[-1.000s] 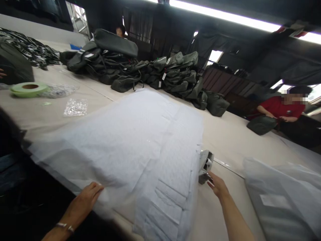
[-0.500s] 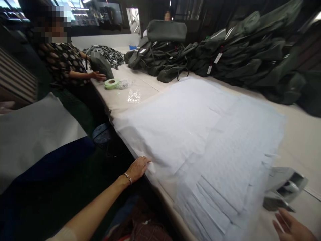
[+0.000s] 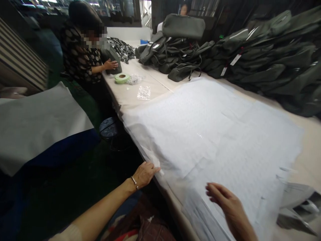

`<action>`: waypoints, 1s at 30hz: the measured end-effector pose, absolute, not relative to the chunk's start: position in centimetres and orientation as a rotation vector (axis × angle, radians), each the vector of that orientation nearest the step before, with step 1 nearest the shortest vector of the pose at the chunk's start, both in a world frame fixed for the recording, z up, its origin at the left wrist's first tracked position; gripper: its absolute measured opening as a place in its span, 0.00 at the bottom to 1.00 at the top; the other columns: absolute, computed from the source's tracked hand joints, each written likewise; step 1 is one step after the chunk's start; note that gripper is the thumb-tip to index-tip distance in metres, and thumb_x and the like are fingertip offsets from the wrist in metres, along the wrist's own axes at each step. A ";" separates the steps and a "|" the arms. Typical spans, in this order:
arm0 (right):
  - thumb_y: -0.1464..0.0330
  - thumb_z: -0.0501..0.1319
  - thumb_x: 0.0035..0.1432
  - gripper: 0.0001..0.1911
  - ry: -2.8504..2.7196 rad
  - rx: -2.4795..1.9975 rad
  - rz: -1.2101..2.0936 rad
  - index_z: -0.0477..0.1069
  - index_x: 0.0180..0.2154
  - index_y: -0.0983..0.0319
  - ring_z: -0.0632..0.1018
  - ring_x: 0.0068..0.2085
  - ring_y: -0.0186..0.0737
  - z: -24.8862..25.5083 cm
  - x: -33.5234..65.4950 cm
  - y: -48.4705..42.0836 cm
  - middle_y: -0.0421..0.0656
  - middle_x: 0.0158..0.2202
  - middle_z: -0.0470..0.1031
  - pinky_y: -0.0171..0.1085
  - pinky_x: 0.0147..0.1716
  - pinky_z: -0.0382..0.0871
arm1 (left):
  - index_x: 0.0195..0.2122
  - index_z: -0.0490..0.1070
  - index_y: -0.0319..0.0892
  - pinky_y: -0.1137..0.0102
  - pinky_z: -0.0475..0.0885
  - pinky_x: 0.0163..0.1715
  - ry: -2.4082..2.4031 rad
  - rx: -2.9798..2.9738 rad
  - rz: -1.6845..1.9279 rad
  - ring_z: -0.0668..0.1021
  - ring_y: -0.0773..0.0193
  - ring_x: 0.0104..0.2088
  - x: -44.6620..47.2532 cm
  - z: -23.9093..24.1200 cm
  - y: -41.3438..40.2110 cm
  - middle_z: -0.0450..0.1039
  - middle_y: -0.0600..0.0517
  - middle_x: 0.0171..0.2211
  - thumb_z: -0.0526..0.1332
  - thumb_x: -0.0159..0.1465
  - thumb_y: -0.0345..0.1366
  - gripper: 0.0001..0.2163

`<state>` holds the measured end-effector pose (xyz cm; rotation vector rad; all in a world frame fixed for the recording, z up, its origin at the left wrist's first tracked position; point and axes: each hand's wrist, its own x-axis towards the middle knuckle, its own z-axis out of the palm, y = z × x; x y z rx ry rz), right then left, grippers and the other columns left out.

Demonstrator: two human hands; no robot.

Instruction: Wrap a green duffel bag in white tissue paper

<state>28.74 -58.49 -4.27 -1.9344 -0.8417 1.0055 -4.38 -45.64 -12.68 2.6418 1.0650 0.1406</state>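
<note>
Thin white translucent sheets (image 3: 190, 124) lie in a layered stack across the table. My left hand (image 3: 145, 174), with a bracelet at its wrist, is closed on the near left edge of the sheets, fingertips pinching a whitish fold there. Over the sheets hovers my right hand (image 3: 224, 199), its fingers curled and pressed together; anything between them is too small to make out. To the right of this hand sits a grey metallic box-like object (image 3: 298, 209), blurred, that looks like a dispenser. Several short clear strips (image 3: 283, 172) stick out at the right edge of the sheets.
A person (image 3: 80, 50) at the far left end handles a dark grey bag (image 3: 112, 58). Dark bags (image 3: 263, 60) are heaped along the back. A green tape roll (image 3: 122, 78) and a clear packet (image 3: 143, 92) lie on the table (image 3: 160, 83). A stool (image 3: 109, 128) stands below its edge.
My right hand has moved left from beside the metallic object to above the sheets. My left hand stays at the edge. The view has shifted, and the co-worker's hand now rests against the bag.
</note>
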 end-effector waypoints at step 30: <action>0.44 0.52 0.60 0.28 -1.312 -2.884 0.915 0.73 0.27 0.60 0.80 0.33 0.47 -9.1 13.8 -48.5 0.47 0.27 0.78 0.39 0.32 0.69 | 0.45 0.74 0.39 0.57 0.77 0.35 0.491 2.569 -0.139 0.81 0.45 0.36 -4.5 -10.7 -39.5 0.79 0.40 0.33 0.59 0.61 0.30 0.11</action>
